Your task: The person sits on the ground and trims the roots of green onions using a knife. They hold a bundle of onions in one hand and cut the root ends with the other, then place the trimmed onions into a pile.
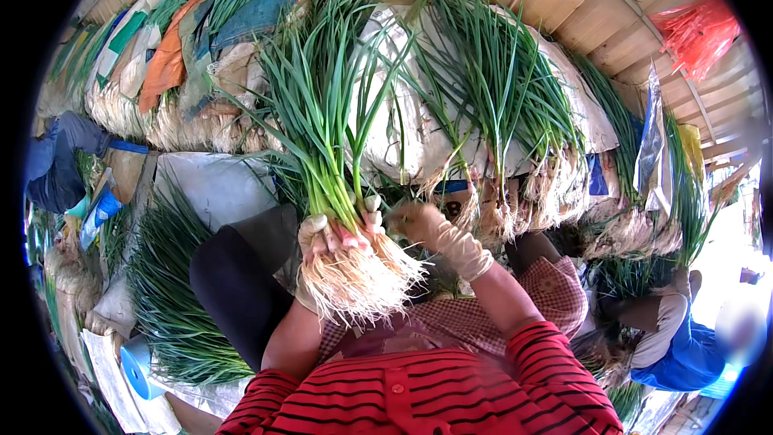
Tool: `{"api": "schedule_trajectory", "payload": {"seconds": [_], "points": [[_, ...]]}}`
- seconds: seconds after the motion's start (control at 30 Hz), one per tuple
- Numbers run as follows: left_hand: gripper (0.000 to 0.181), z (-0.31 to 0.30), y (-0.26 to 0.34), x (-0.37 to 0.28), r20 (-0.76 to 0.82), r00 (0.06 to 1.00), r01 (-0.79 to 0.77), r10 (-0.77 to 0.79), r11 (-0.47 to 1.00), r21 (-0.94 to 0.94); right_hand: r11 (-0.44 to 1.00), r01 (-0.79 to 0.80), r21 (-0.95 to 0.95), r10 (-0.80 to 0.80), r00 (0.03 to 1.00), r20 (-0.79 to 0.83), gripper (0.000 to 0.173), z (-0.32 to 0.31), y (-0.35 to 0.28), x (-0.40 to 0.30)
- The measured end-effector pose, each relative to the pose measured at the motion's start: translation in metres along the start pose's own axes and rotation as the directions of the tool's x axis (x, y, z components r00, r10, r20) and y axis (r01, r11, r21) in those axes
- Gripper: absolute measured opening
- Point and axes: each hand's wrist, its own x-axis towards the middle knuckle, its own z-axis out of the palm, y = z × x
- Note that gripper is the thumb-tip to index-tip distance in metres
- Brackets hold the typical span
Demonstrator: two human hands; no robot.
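Observation:
My left hand [315,241], in a pale glove, is closed round the stem bases of a bunch of green plants with long narrow leaves [326,151], probably green garlic or spring onions. Their pale stringy roots [362,284] hang towards me, and the leaves point away. Just right of the bunch is my right hand [416,223], gloved too and blurred; its fingers look bent, and whether they hold anything cannot be told. Beyond it, loose plants [498,103] lie on a white sheet [386,121], roots nearest me.
More bundles under orange cloth [166,54] and sacking stand at the far left. A leafy heap [175,290] lies by my left knee, near a blue roll [137,367]. A person in blue [682,338] sits at the right; another person's legs [60,157] show at the left. Red plastic strands [697,36] hang upper right.

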Motion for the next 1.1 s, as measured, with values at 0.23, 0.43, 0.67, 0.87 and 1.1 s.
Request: {"api": "schedule_trajectory", "payload": {"seconds": [0.23, 0.43, 0.67, 0.87, 1.1], "points": [[0.049, -0.004, 0.0, 0.003, 0.056, 0.992, 0.113, -0.117, 0.991, 0.072, 0.77, 0.129, -0.625, -0.398, 0.862, -0.313, 0.023, -0.031, -0.081, 0.076], [0.054, -0.006, -0.003, 0.0, -0.056, 0.982, 0.186, -0.181, 0.979, 0.083, 0.917, -0.065, -0.394, -0.243, 0.692, -0.68, 0.009, -0.088, -0.073, 0.042], [0.05, -0.006, -0.01, 0.006, 0.003, 0.984, 0.18, -0.181, 0.979, 0.098, -0.089, 0.643, 0.76, 0.377, 0.728, -0.572, 0.015, -0.121, -0.027, -0.111], [0.045, 0.004, -0.008, 0.009, 0.032, 0.987, 0.156, -0.156, 0.988, 0.024, 0.902, -0.309, 0.301, 0.405, 0.848, -0.344, 0.031, -0.007, 0.03, -0.065], [0.041, -0.016, -0.01, 0.011, -0.041, 0.958, 0.285, -0.283, 0.956, 0.067, 0.747, -0.607, 0.271, 0.637, 0.536, -0.554, 0.036, -0.038, 0.091, 0.04]]}}
